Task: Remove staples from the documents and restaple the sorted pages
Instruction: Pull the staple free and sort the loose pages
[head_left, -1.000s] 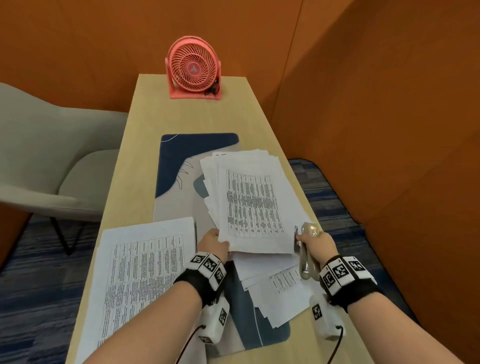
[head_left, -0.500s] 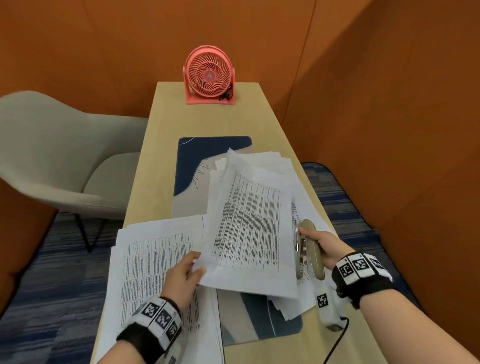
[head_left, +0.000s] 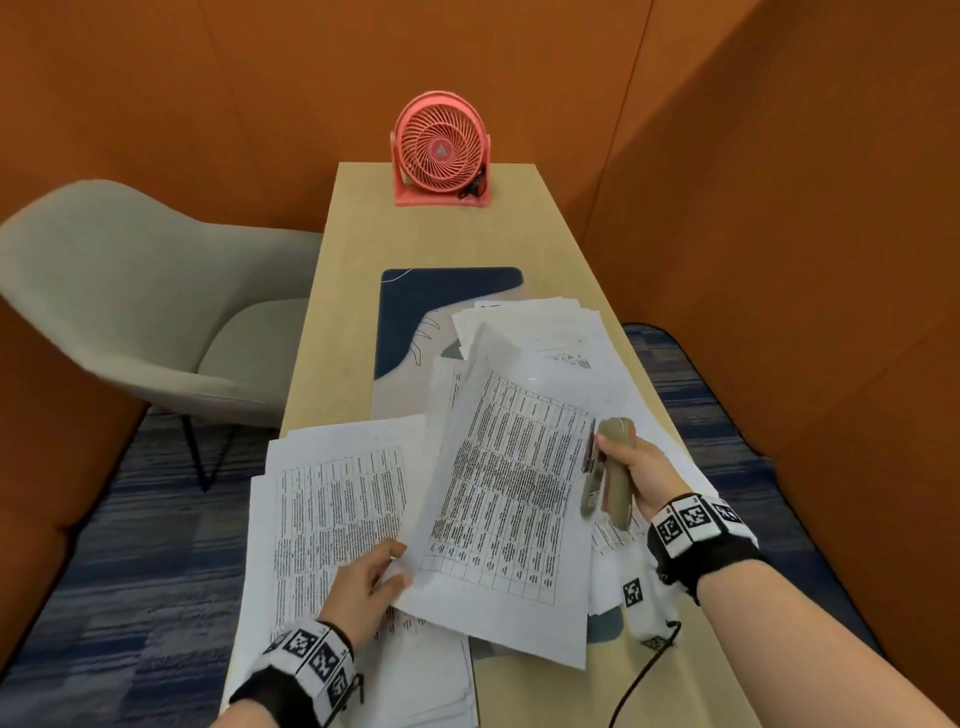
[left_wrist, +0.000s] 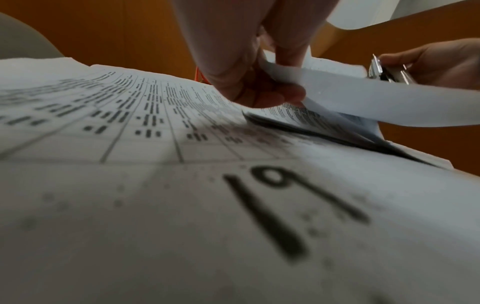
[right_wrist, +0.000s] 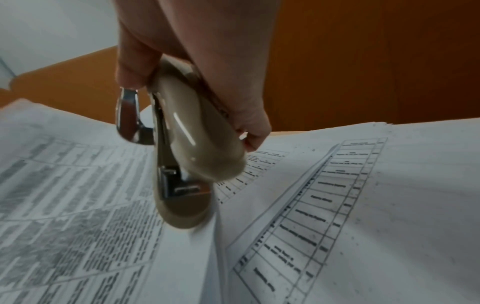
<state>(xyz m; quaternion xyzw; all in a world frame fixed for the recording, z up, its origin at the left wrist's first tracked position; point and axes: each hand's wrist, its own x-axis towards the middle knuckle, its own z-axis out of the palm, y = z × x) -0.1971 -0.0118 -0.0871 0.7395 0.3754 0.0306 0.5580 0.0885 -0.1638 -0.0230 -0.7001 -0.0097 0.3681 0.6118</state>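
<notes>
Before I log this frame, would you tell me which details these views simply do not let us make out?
- Staples: none discernible in the held sheet in any view; too small.
- Printed table text: illegible in the head view; blurred in both wrist views.
- Left hand fingers under the sheet: hidden by paper in the head view.
- Stapler mouth: whether it grips paper is unclear; motion blur.
- Left pile: near edge cut off by the frame.

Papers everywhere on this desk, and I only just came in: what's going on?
A person is sorting printed pages at a desk. The left hand pinches the near corner of a lifted sheet, which slants over the stack to the left. The right hand holds a beige stapler beside that sheet's right edge, above a looser pile. Nothing sits in the stapler's mouth.
</notes>
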